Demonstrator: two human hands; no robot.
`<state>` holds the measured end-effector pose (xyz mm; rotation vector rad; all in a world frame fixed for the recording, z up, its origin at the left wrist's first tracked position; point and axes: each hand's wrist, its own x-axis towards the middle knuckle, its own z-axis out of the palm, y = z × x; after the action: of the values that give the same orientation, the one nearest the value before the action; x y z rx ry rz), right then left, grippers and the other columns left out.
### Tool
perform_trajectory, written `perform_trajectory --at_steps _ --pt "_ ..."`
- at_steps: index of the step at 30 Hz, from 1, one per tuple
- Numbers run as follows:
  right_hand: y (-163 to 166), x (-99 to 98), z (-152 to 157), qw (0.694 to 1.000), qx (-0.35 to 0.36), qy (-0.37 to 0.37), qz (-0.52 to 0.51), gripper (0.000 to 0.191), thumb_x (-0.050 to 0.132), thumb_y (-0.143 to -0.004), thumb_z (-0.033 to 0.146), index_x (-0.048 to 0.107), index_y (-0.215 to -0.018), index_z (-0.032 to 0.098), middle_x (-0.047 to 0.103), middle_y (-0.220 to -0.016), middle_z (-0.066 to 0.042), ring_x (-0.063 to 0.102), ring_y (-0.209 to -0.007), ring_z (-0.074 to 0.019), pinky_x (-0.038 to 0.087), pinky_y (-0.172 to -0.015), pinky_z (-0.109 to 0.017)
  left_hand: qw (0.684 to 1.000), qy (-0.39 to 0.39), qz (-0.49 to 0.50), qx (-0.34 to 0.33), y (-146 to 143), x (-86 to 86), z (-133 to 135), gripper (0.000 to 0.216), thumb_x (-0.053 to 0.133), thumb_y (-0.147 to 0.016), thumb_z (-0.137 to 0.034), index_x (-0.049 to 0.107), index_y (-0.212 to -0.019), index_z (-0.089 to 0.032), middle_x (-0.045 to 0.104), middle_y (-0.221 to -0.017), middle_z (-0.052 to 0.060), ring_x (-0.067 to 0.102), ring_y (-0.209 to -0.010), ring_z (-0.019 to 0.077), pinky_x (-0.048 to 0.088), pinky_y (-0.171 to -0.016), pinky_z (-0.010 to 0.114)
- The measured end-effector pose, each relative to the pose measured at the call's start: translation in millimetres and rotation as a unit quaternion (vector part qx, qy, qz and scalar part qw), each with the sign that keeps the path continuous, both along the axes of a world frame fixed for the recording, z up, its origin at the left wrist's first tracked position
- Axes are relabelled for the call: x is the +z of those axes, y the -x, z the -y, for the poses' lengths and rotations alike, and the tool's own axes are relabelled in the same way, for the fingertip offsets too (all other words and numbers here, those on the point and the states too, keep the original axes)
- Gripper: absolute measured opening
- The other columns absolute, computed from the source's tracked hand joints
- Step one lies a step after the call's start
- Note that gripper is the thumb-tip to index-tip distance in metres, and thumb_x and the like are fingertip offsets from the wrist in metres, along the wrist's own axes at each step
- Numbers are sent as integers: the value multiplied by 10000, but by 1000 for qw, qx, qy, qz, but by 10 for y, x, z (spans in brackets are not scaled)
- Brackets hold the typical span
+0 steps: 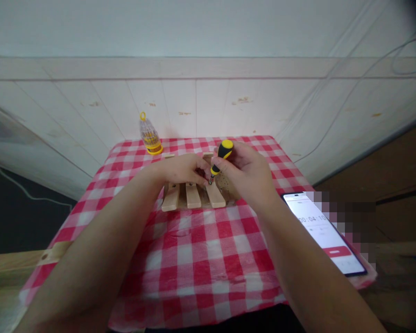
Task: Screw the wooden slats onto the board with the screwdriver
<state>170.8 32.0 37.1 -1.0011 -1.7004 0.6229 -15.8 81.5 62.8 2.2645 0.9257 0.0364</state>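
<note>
Several pale wooden bars (194, 199) lie side by side on a wooden base in the middle of the table, with dark screw heads showing on some of them. My right hand (244, 169) is closed around the black and yellow handle of a screwdriver (225, 150), which is tilted with its tip down on the right-hand front bar (215, 196). My left hand (185, 170) reaches over the bars, thumb and fingers drawn together right beside the screwdriver's tip. Whatever small piece they pinch is hidden. Both hands partly cover the far bars.
A yellow-based clear case of screwdriver bits (150, 136) stands at the back left. On the right edge lies a phone (322, 236) with a timer showing. Another wooden piece (55, 252) is at the left edge. The red-checked tablecloth (201, 263) reaches the wall behind.
</note>
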Motion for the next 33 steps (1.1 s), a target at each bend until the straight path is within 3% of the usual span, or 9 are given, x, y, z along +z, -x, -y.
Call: perform_trajectory --at_steps 4,8,14,22,28,33 --pt "-26 14 -5 1000 24 12 4 172 667 -837 346 664 -963 228 686 -922 -29 668 -860 -202 572 -777 -390 1000 6 -14 18 -9 13 16 243 605 -786 -166 715 -1000 -137 735 -914 24 659 -831 154 470 -795 251" --pt "-23 -28 -27 999 44 7 -9 225 614 -878 328 638 -1085 243 708 -985 -32 682 -908 -202 570 -809 -388 1000 9 -17 21 -13 9 13 225 605 -777 -180 725 -964 -144 735 -912 23 657 -834 158 471 -779 247" --pt "-8 30 5 997 41 -18 65 261 509 -923 267 578 -1170 218 697 -1072 -81 657 -977 -224 533 -894 -433 999 3 -27 25 -19 17 21 215 625 -778 -197 729 -959 -147 742 -905 20 652 -804 144 456 -728 227" --pt "39 -60 -16 997 60 -30 26 420 462 -965 374 458 -1374 277 650 -1205 -85 640 -1061 -239 521 -940 -444 1000 20 3 1 -16 -41 -10 217 583 -834 -266 739 -917 -139 734 -850 27 631 -773 133 450 -724 232" --pt "79 -3 21 999 11 -34 39 233 597 -897 395 627 -1047 219 675 -947 -51 649 -855 -207 529 -771 -371 1000 -4 6 0 3 -73 -35 215 576 -838 -253 731 -941 -147 718 -815 19 615 -752 129 438 -701 227" --pt "37 -48 -33 999 -21 -30 26 188 624 -871 386 648 -970 228 663 -893 -38 646 -849 -202 541 -764 -371 1000 22 17 5 -10 -44 -13 226 586 -829 -260 722 -962 -138 727 -906 36 632 -827 144 449 -758 241"
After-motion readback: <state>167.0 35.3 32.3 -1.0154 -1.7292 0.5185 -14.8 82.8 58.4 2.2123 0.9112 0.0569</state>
